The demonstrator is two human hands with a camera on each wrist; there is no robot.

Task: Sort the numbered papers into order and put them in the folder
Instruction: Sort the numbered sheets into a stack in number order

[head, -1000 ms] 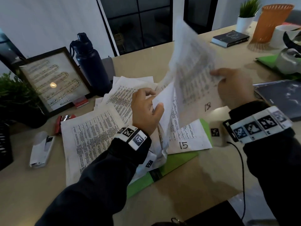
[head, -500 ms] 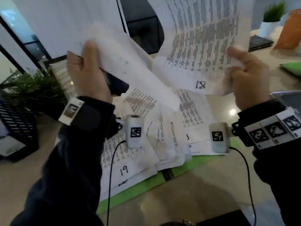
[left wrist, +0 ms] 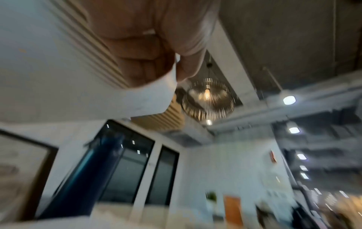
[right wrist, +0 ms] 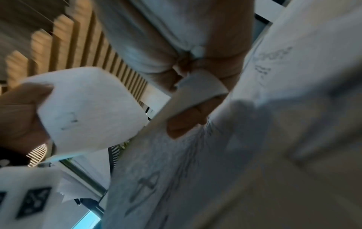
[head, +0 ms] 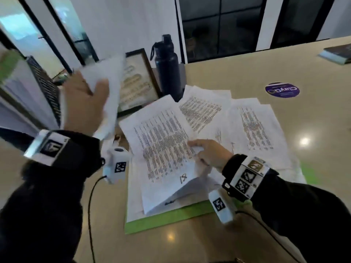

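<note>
The left hand was raised above the left side of the table, its fingers curled around the edge of a blank-backed white sheet that stood up in front of the framed picture; the left wrist view showed the same grip, thumb and folded fingers pinching the paper's edge. The right hand was low over the heap, thumb on top and fingers curled under the right edge of the page marked 18, which lay tilted across the other papers with its handwritten number near the bottom edge. The right wrist view, blurred, showed paper bunched in that hand's curled fingers. The rest of the numbered papers were spread loosely in an overlapping fan toward the right and rear, most resting on the open green folder, whose near edge and right corner showed beneath them. Behind the heap a dark water bottle stood upright just beside the frame. Farther right on the table lay a round purple sticker, and a book sat near the far right edge. A black mesh organiser stood at the left, behind the raised hand.
</note>
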